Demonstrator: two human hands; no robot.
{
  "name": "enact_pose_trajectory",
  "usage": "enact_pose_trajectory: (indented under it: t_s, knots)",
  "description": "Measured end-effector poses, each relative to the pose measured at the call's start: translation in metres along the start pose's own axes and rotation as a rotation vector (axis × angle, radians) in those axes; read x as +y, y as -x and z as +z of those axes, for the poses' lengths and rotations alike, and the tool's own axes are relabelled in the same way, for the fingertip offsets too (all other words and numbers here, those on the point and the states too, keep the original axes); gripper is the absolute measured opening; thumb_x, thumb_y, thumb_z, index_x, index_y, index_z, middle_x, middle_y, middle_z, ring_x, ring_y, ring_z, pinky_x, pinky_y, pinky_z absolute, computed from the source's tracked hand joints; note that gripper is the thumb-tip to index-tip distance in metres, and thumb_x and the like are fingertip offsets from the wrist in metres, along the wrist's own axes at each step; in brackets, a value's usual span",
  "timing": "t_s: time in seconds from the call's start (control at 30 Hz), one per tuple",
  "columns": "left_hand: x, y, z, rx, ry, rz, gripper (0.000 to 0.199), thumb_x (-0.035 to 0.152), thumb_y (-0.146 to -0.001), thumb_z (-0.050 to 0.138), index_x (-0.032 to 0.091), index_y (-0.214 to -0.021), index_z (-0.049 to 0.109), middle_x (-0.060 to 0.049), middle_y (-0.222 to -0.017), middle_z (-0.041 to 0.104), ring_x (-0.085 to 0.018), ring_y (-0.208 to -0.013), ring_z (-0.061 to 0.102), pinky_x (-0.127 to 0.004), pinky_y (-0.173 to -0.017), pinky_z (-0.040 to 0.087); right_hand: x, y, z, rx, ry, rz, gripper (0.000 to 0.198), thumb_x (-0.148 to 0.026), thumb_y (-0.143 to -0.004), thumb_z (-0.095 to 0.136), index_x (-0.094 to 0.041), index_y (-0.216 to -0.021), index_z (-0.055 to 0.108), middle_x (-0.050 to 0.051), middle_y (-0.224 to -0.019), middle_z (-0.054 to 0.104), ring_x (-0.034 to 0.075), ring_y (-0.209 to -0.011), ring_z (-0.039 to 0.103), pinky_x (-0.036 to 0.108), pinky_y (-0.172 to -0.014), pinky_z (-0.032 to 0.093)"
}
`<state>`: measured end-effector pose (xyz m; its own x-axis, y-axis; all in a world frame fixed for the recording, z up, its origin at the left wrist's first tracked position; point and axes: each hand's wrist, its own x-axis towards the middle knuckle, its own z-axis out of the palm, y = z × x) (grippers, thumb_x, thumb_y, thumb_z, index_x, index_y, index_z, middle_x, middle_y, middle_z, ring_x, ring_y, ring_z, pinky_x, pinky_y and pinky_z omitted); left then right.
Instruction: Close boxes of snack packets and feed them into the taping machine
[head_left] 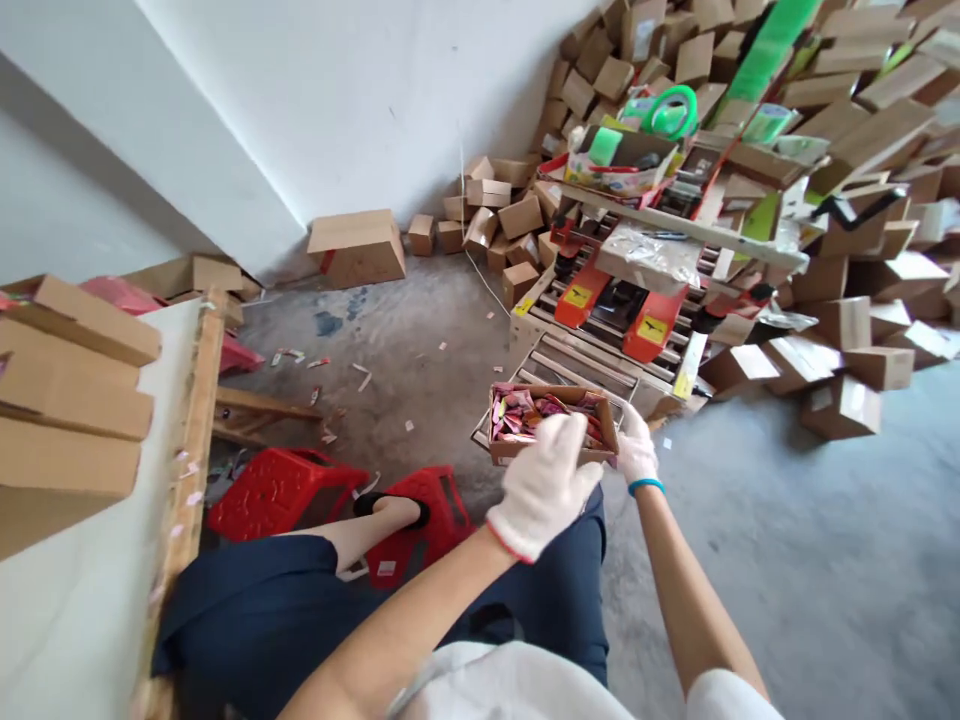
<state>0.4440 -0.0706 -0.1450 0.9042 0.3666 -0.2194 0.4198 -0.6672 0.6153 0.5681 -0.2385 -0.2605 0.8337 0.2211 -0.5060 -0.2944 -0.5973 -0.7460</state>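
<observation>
Gripping by both gloved hands: left hand (544, 487) over the near rim, right hand (636, 450) closed on the right wall of the open carton (551, 422)

Held out over the floor before the roller machine (619, 305); judged light, thin-walled, loose sachets (525, 412) likely to shift, so support beneath the base

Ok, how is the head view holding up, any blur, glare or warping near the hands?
Head view: strong wide-angle warping, with the wall edges and the box pile leaning; even daylight, no harsh glare; left hand slightly motion-blurred over the open carton of sachets; right hand sharper at the carton's far side.
</observation>
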Motion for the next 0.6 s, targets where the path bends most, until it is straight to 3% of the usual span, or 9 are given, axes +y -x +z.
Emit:
enact_pose_trajectory:
  t_s: [0.07,0.1,0.13,0.23,0.3,0.37,0.47,0.53,0.6]
  knots:
    - [-0.038,0.011,-0.009,0.272,-0.022,0.000,0.073,0.049,-0.088,0.073,0.021,-0.148,0.041,-0.018,-0.136,0.058,-0.035,-0.127,0.059,-0.049,-0.107,0.052,0.003,0.001,-0.025,0.008,-0.074,0.059,0.063,-0.061,-0.081,0.069,-0.018,-0.127,0.065,0.014,-0.121,0.071,0.030,-0.113,0.067,0.049,-0.101,0.056]
    - [-0.059,0.015,-0.011,0.319,-0.031,-0.043,0.084,0.056,-0.083,0.077,0.020,-0.149,0.041,-0.019,-0.135,0.057,-0.034,-0.127,0.058,-0.049,-0.108,0.052,0.002,0.006,-0.035,-0.034,-0.123,0.055,0.063,-0.062,-0.083,0.069,-0.019,-0.129,0.064,0.013,-0.121,0.071,0.029,-0.112,0.068,0.049,-0.101,0.056]
    - [-0.078,0.017,-0.010,0.291,-0.006,-0.037,0.087,0.061,-0.079,0.078,0.019,-0.148,0.043,-0.018,-0.133,0.058,-0.033,-0.124,0.060,-0.049,-0.106,0.053,-0.001,0.014,-0.042,-0.109,-0.154,0.011,0.062,-0.062,-0.085,0.068,-0.021,-0.131,0.064,0.013,-0.123,0.070,0.028,-0.113,0.068,0.048,-0.102,0.056]
    - [-0.113,0.012,0.002,0.000,0.103,0.102,0.077,0.064,-0.077,0.079,0.020,-0.137,0.058,-0.013,-0.129,0.064,-0.030,-0.121,0.062,-0.046,-0.106,0.053,-0.020,0.034,-0.044,-0.410,0.010,-0.276,0.063,-0.061,-0.083,0.074,-0.024,-0.134,0.066,0.013,-0.136,0.063,0.030,-0.127,0.061,0.048,-0.109,0.051]
    - [-0.118,0.002,0.009,-0.170,0.152,0.195,0.063,0.058,-0.082,0.077,0.021,-0.131,0.065,-0.010,-0.127,0.069,-0.029,-0.121,0.063,-0.045,-0.108,0.051,-0.034,0.036,-0.034,-0.549,0.230,-0.442,0.064,-0.056,-0.079,0.080,-0.024,-0.132,0.069,0.014,-0.137,0.063,0.032,-0.129,0.058,0.048,-0.111,0.050]
    - [-0.116,-0.011,0.010,-0.307,0.193,0.248,0.048,0.051,-0.091,0.070,0.022,-0.129,0.069,-0.008,-0.124,0.073,-0.027,-0.118,0.065,-0.043,-0.106,0.051,-0.041,0.027,-0.021,-0.686,0.347,-0.523,0.054,-0.050,-0.084,0.076,-0.023,-0.130,0.071,0.013,-0.131,0.067,0.030,-0.124,0.062,0.046,-0.109,0.051]
    - [-0.115,-0.028,0.009,-0.436,0.270,0.180,0.036,0.044,-0.098,0.059,0.024,-0.124,0.074,-0.005,-0.122,0.076,-0.024,-0.117,0.067,-0.039,-0.106,0.051,-0.042,0.004,-0.005,-0.853,0.381,-0.470,0.035,-0.038,-0.092,0.065,-0.025,-0.123,0.075,0.007,-0.121,0.073,0.024,-0.115,0.067,0.038,-0.105,0.053]
    - [-0.118,-0.034,0.015,-0.409,0.339,0.001,0.030,0.038,-0.097,0.060,0.027,-0.120,0.076,-0.003,-0.120,0.077,-0.022,-0.115,0.069,-0.036,-0.106,0.052,-0.038,-0.008,0.005,-0.793,0.421,-0.333,0.030,-0.032,-0.089,0.065,-0.025,-0.116,0.076,0.005,-0.115,0.075,0.022,-0.109,0.069,0.035,-0.102,0.055]
    - [-0.121,-0.034,0.029,-0.276,0.390,-0.190,0.029,0.030,-0.092,0.065,0.026,-0.119,0.074,-0.003,-0.117,0.076,-0.020,-0.109,0.070,-0.034,-0.104,0.053,-0.034,-0.010,0.013,-0.618,0.468,-0.224,0.034,-0.028,-0.083,0.070,-0.022,-0.115,0.074,0.006,-0.115,0.073,0.023,-0.105,0.069,0.036,-0.097,0.057]
